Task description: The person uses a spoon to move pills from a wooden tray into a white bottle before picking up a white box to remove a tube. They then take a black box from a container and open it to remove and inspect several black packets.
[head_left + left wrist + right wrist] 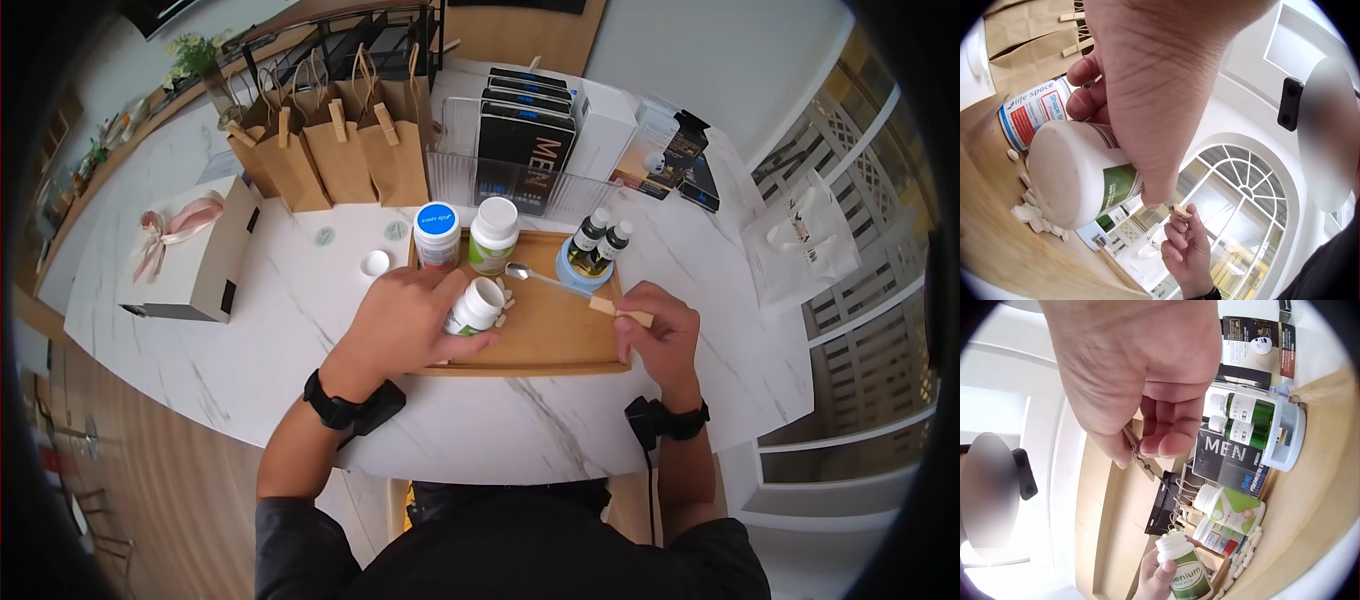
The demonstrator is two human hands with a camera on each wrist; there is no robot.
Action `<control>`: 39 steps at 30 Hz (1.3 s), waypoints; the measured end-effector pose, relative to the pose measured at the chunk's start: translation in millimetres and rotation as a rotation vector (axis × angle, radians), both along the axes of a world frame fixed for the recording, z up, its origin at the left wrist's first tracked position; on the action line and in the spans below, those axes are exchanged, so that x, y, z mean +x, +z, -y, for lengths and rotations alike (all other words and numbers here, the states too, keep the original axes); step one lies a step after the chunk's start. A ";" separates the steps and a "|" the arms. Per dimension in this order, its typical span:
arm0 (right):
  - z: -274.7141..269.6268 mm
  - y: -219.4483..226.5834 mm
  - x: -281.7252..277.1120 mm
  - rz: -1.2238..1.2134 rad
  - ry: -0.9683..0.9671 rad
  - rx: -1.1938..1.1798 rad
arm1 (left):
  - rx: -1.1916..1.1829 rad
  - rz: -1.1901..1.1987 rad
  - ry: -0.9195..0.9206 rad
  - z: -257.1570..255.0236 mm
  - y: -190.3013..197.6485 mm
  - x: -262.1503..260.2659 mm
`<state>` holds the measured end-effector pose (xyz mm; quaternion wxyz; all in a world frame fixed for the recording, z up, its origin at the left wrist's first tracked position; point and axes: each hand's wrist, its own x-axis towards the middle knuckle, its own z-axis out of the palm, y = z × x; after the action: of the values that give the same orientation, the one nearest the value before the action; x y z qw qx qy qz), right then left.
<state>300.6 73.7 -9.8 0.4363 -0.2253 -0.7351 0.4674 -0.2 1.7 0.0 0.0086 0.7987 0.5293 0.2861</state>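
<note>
My left hand grips an uncapped white bottle with a green label, tilted over the wooden tray. White tablets lie beside it; the left wrist view shows several tablets near the bottle's base. Over the tray's right side, my right hand pinches a wooden clothespin between thumb and fingers. A spoon slants from the tray's middle towards the clothespin; whether they touch I cannot tell. In the right wrist view the clothespin is partly hidden by the fingers.
At the tray's back stand a blue-lidded jar and a capped bottle. Two dark bottles sit in a blue holder at right. A white cap lies left. Behind are paper bags, boxes; a gift box is far left.
</note>
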 end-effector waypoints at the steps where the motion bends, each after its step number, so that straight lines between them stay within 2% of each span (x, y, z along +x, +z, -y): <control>1: -2.4 -2.8 1.4 -0.016 -0.012 -0.027 | 0.008 -0.008 0.009 -0.6 0.9 -1.6; 4: -5.4 -10.9 0.8 -0.012 -0.030 -0.107 | 0.021 -0.028 0.069 -2.1 0.5 -8.3; 6: -6.1 -15.0 1.2 0.153 -0.001 -0.190 | 0.028 -0.046 0.125 -3.4 0.6 -12.9; 7: -4.6 -15.0 -1.1 0.158 0.010 -0.196 | 0.057 -0.025 0.137 -4.0 1.2 -14.6; 9: -0.9 -10.9 -8.9 0.349 0.097 -0.069 | 0.086 0.001 0.161 -4.3 3.0 -16.4; 13: 11.5 -1.2 -33.2 0.365 0.208 0.020 | 0.162 0.045 0.135 -6.3 -3.1 -15.5; 15: 16.1 1.3 -39.4 0.474 0.231 0.015 | 0.160 0.056 0.127 -6.8 -5.5 -15.1; 18: 15.2 -4.1 -43.6 0.454 0.312 0.141 | 0.130 0.052 0.108 -5.9 -6.3 -16.0; 22: 19.4 -2.5 -44.5 0.451 0.333 0.118 | 0.088 0.046 0.109 -4.1 -4.8 -14.2; 24: 20.0 -4.9 -39.9 0.446 0.257 -0.225 | 0.094 0.046 0.112 -3.6 -5.5 -13.6; 25: 19.0 -7.9 -38.1 0.447 0.258 -0.224 | 0.098 0.045 0.111 -3.7 -6.0 -13.6; 27: 14.9 -15.9 -34.4 0.342 0.198 -0.405 | 0.084 0.029 0.117 -4.3 -6.9 -14.2; 30: 9.3 -19.3 -27.4 0.277 0.176 -0.513 | 0.078 0.002 0.136 -4.9 -6.6 -15.6; 34: 0.2 -22.4 -15.4 0.226 0.051 -0.511 | 0.127 0.004 0.167 -4.9 -1.9 -20.6; 37: -6.8 -17.8 -10.0 0.090 -0.100 -0.447 | 0.119 0.022 0.160 -6.9 -3.5 -22.5; 39: -9.1 -12.3 -7.3 0.036 -0.134 -0.410 | 0.095 0.011 0.139 -6.5 -4.5 -20.3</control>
<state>293.3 82.8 -22.1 0.3982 -0.3659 -0.6159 0.5729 -20.5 8.1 -4.6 -0.0462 0.7578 0.5694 0.3152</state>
